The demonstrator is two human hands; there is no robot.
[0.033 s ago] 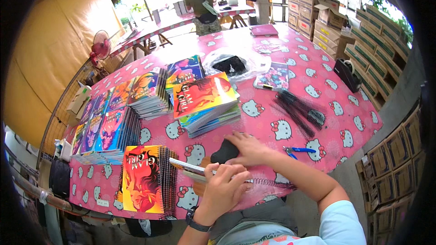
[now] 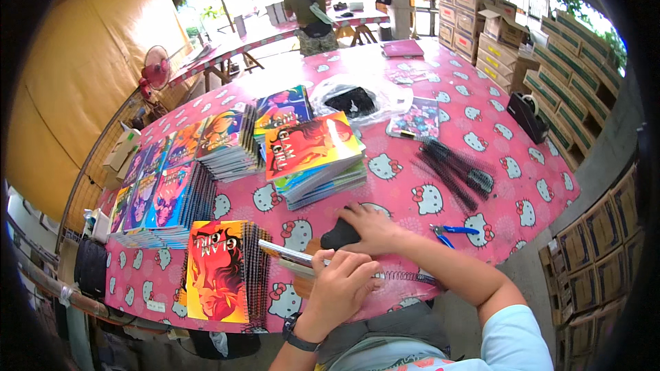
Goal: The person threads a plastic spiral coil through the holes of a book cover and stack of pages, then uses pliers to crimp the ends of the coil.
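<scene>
My left hand (image 2: 342, 283) is closed on a notebook (image 2: 285, 253) held edge-on, its pages toward the left. A thin dark spiral coil (image 2: 410, 276) sticks out to the right from beside my left fingers, under my right forearm. My right hand (image 2: 377, 230) grips a dark, rounded object (image 2: 339, 234), fingers over its far side and thumb at its near side; its kind cannot be made out. Below these lies a brown wooden piece (image 2: 304, 286), mostly hidden. Left of my left hand stands a stack of spiral-bound notebooks (image 2: 218, 271) with red and yellow covers.
More notebook stacks (image 2: 313, 148) stand beyond my hands and to the left (image 2: 168, 196). Blue-handled pliers (image 2: 455, 229) and a bundle of black spiral coils (image 2: 454, 172) lie right. Beyond are a plastic bag (image 2: 323, 99), a tape dispenser (image 2: 528, 117), cartons (image 2: 505, 55) and another person (image 2: 309, 10).
The view has shifted slightly. The coil's free end reaches a little less far to the right. Both hands keep nearly the same places.
</scene>
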